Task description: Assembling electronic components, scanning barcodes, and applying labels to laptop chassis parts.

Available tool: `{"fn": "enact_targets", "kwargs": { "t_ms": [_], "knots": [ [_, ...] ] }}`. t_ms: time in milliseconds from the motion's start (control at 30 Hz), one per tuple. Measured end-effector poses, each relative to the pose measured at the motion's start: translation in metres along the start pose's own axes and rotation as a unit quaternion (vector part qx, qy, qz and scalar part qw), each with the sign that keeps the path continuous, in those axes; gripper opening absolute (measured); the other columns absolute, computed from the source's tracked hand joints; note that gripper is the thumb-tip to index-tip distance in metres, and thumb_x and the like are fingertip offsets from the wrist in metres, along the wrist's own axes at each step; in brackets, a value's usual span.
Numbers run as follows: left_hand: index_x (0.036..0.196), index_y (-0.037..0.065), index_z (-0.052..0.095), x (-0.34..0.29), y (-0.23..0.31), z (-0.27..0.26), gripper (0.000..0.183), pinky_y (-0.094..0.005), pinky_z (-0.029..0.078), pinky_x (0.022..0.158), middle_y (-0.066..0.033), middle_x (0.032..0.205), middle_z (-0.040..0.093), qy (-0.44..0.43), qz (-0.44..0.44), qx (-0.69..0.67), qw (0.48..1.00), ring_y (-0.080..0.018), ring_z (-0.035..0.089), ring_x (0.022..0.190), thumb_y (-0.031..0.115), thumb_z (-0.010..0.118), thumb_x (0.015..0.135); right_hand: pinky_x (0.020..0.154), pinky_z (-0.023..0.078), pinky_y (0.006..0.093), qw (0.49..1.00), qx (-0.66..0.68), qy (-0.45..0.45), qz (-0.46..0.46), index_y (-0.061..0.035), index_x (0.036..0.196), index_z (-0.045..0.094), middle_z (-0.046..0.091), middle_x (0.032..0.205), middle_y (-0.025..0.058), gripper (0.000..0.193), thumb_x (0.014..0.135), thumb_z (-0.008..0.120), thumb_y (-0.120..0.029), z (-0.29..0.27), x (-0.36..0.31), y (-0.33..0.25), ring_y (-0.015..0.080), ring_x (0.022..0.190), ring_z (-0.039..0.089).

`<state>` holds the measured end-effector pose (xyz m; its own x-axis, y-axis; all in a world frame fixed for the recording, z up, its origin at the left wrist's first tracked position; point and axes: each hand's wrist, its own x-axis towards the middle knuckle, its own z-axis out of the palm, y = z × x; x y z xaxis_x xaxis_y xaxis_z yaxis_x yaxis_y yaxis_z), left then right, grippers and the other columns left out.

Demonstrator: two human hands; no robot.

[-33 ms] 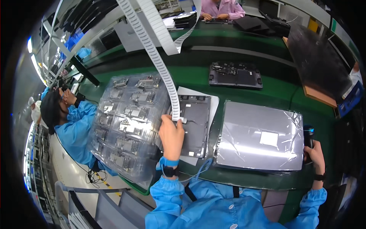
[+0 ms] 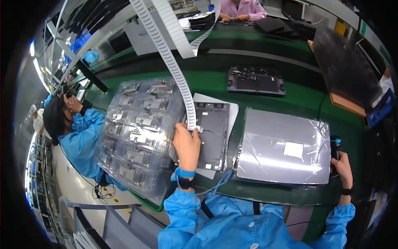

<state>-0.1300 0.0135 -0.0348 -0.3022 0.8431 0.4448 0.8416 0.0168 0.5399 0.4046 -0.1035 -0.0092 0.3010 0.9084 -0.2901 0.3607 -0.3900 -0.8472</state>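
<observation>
My left hand [image 2: 187,145] is closed, pinching the lower end of a long white strip of labels [image 2: 172,62] that hangs from above. It sits over the left part of a dark laptop chassis [image 2: 213,147], which lies on a white sheet [image 2: 233,120]. At the far right my right hand [image 2: 343,167] is wrapped round a black handheld device [image 2: 336,151] with a small blue light on top. Between the hands lies a flat grey panel [image 2: 265,145] in clear wrapping, with a white label [image 2: 293,150] on it.
Clear plastic trays of circuit boards [image 2: 141,120] are stacked at the left. Another open laptop chassis [image 2: 256,81] lies farther back on the green mat. A dark panel with an orange edge [image 2: 347,103] stands at back right. Co-workers sit at left [image 2: 83,137] and across [image 2: 244,10].
</observation>
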Motion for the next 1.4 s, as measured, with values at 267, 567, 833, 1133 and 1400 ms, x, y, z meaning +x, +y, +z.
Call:
{"fn": "enact_targets", "kwargs": {
  "t_ms": [267,567,833,1133,1400],
  "knots": [
    [0.089,-0.002,0.059,-0.004,-0.001,-0.014,0.014,-0.0266,0.051,0.071,-0.0072,0.085,0.067,-0.077,-0.096,-0.389,0.913,-0.0127,0.065,0.077,-0.004,0.072,0.089,0.075,0.05,0.0291,0.886,-0.094,0.396,-0.222,0.0082,0.105,0.066,0.067,0.086,0.0105,0.035,0.088,0.08,-0.019,0.042,-0.084,-0.068,0.0163,0.081,0.065],
    [0.115,-0.013,0.066,-0.058,0.079,-0.122,0.03,-0.0296,0.055,0.088,-0.0153,0.106,0.068,-0.168,-0.073,-0.546,0.818,-0.0186,0.067,0.098,-0.018,0.068,0.085,0.067,0.056,0.0306,0.9,0.089,-0.058,-0.423,0.0041,0.099,0.074,0.071,0.09,0.0145,0.021,0.08,0.08,0.003,0.22,-0.129,-0.191,0.0217,0.076,0.071],
    [0.093,-0.002,0.074,-0.057,0.073,-0.131,0.019,-0.0297,0.049,0.064,-0.0096,0.083,0.069,-0.178,0.126,-0.33,0.918,-0.0197,0.065,0.075,-0.005,0.082,0.076,0.061,0.054,0.0304,0.877,0.09,-0.064,-0.467,0.0038,0.096,0.074,0.068,0.089,0.0129,0.018,0.079,0.079,0.003,0.239,-0.121,-0.196,0.0206,0.072,0.069],
    [0.102,-0.002,0.072,-0.059,0.072,-0.129,0.027,-0.0272,0.043,0.064,-0.006,0.076,0.061,-0.182,0.106,-0.185,0.96,-0.0156,0.054,0.068,-0.003,0.08,0.077,0.053,0.043,0.0193,0.974,0.129,0.011,-0.184,0.006,0.084,0.072,0.067,0.066,0.0027,0.009,0.086,0.071,-0.002,0.165,-0.107,-0.168,0.0028,0.059,0.057],
    [0.103,0.001,0.07,-0.066,0.091,-0.11,0.02,-0.0308,0.036,0.055,-0.0054,0.075,0.059,-0.183,0.066,-0.186,0.963,-0.0155,0.05,0.061,-0.001,0.073,0.083,0.052,0.046,0.0224,0.994,0.048,0.049,-0.082,0.0096,0.083,0.074,0.069,0.064,0.0076,0.018,0.086,0.073,-0.008,0.129,-0.095,-0.158,0.007,0.057,0.061]
  ]
}}
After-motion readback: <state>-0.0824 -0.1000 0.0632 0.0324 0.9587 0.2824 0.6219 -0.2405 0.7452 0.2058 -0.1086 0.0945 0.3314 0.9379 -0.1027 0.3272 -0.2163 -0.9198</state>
